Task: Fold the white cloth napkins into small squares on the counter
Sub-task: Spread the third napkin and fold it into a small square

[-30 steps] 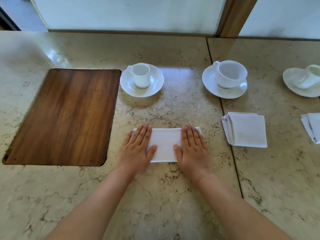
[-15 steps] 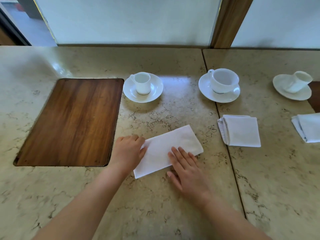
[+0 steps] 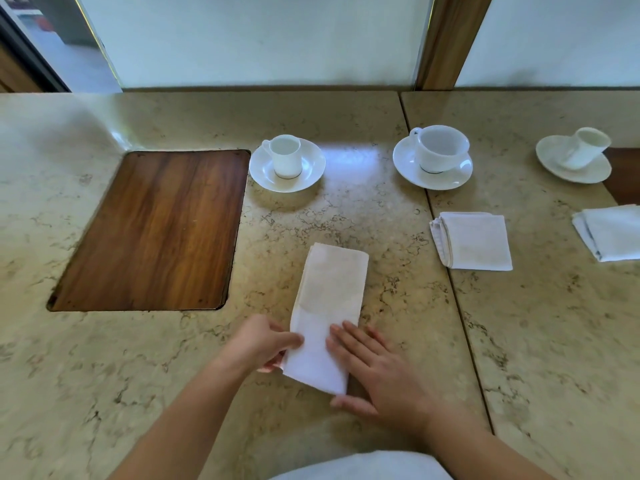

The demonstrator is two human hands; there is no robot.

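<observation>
The left hand [image 3: 265, 344] pinched the near left edge of the white napkin [image 3: 327, 313], its thumb lying on top of the cloth and its curled fingers tucked under the corner. The right hand [image 3: 372, 367] lay flat with straight fingers spread, the fingertips pressing on the napkin's near right part and the thumb stretched along the counter [image 3: 346, 216] just below the cloth's near end. The napkin was folded into a long narrow strip that ran away from the person, leaning slightly to the right, and it rested on the marbled stone between the two forearms and the crockery.

To the right, past a seam in the stone, a folded square napkin [image 3: 472, 240] lay flat, and a second folded napkin [image 3: 611, 232] sat at the right edge (partly cut off by the frame). Beyond them stood three white sets: a small cup [image 3: 284, 155] on a saucer [image 3: 287, 166], a wider cup [image 3: 441, 147] on its saucer [image 3: 433, 168], and a far cup [image 3: 585, 147] leaning on a third saucer [image 3: 573, 164]. A dark wooden inset panel [image 3: 156, 230] filled the counter's left part, well apart from the napkin.
</observation>
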